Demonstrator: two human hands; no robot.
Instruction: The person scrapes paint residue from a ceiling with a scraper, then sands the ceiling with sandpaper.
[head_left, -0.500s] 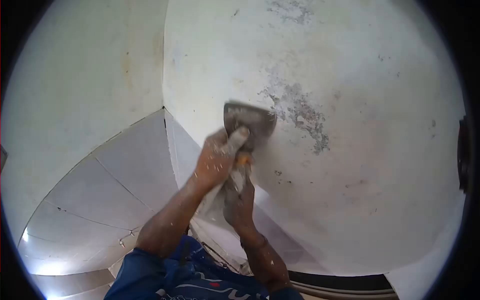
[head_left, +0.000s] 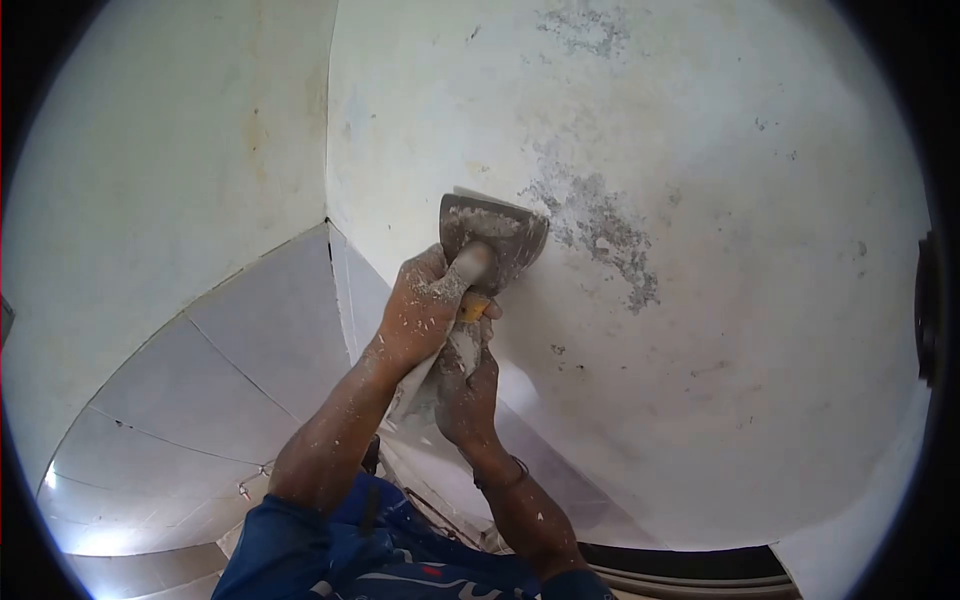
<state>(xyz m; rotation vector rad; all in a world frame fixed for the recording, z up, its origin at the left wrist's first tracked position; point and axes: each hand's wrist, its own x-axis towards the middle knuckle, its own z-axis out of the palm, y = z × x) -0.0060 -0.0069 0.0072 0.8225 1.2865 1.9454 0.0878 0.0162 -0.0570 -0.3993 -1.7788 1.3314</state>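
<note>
Head view: at the far left, the tiles [head_left: 250,370] are met by the plaster, with a small tap [head_left: 245,490] seen low down. Nearer the middle, the scraper [head_left: 505,235] is gripped by 2 dusty hands. By the left hand [head_left: 415,308], the neck is clasped, with its thumb laid along the blade [head_left: 480,218]; such a grip seems well suited to pressing close to the edge. By the right hand [head_left: 468,395], just below, the handle [head_left: 474,306] is grasped, its fingers closed, so the angle can be steered from there.

The scraper is held up at the wall [head_left: 740,430], its right corner just beside the grey patch [head_left: 605,235]. Whether the whole edge is in contact cannot be told. Good work is likely served by a shallow blade angle, with pressure spread evenly across the edge; if 1 corner is dug in, the surface could be gouged. Lighter strokes would be better suited to the rough, flaking area, and the eyes are best turned from falling dust.
</note>
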